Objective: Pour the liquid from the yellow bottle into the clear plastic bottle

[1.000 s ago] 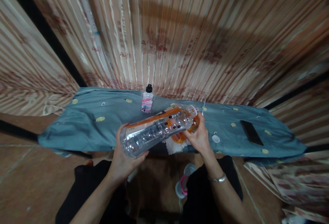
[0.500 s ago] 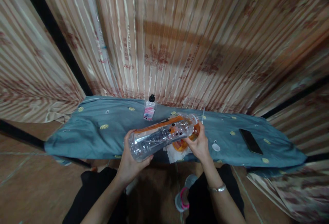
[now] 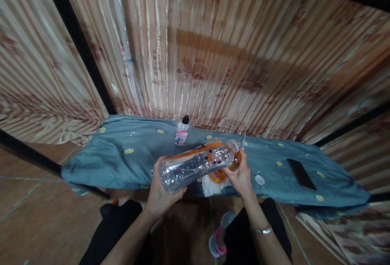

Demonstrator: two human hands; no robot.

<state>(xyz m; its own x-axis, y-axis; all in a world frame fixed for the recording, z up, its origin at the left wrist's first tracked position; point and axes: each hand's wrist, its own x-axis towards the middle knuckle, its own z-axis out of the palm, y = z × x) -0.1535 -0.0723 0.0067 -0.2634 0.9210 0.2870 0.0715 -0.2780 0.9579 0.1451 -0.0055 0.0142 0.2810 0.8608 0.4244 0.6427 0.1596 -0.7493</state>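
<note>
A clear plastic bottle (image 3: 189,169) with an orange label lies tilted in the air between my hands, its open neck up at the right. My left hand (image 3: 163,192) wraps round its base. At the neck end, my right hand (image 3: 240,175) has its fingers closed on the bottle. Behind and below the neck is an orange container (image 3: 217,176), partly hidden by the bottle and my right hand; I cannot tell whether that hand touches it. White crumpled tissue (image 3: 210,188) lies under it at the cloth's front edge.
On the blue-green cloth-covered bench (image 3: 131,167) a small bottle with a black cap (image 3: 182,132) stands at the back. A white round lid (image 3: 259,179) and a black phone (image 3: 301,174) lie to the right. Striped curtain (image 3: 195,54) hangs behind; a black post (image 3: 79,46) rises at left.
The view has shifted slightly, so everything sits a little lower and further right. Both hands keep hold of the clear bottle in nearly the same pose.
</note>
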